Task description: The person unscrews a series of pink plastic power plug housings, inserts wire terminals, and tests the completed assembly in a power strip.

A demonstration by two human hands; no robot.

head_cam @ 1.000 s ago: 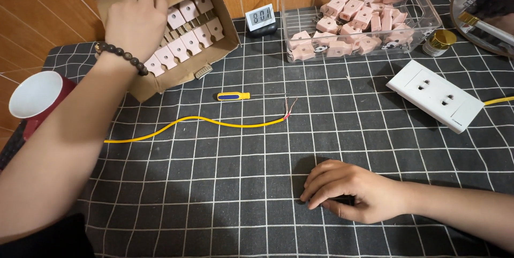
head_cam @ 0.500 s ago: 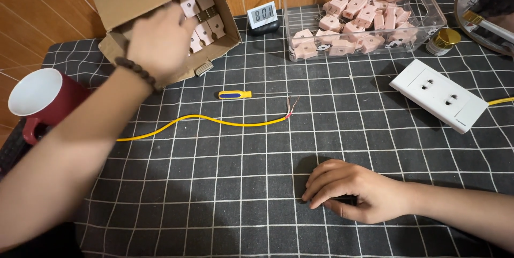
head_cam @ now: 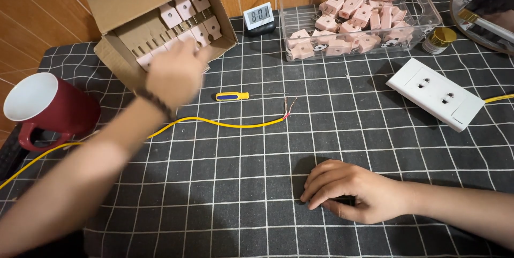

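Left hand [head_cam: 174, 73] blurred over cardboard box [head_cam: 134, 1], grip unclear; right hand [head_cam: 353, 191] flat, empty.

Bench [head_cam: 375, 145] cloth: black w/ white grid lines. Far left, brown cardboard box [head_cam: 139, 1] w/ pale pink plugs [head_cam: 184, 11]; more pink ones in clear tub [head_cam: 423, 17] far right. Left: dark red mug [head_cam: 59, 110], white inside. Yellow wire [head_cam: 225, 123]. Screwdriver [head_cam: 231, 96] yellow & blue. White socket plate [head_cam: 435, 93] right.
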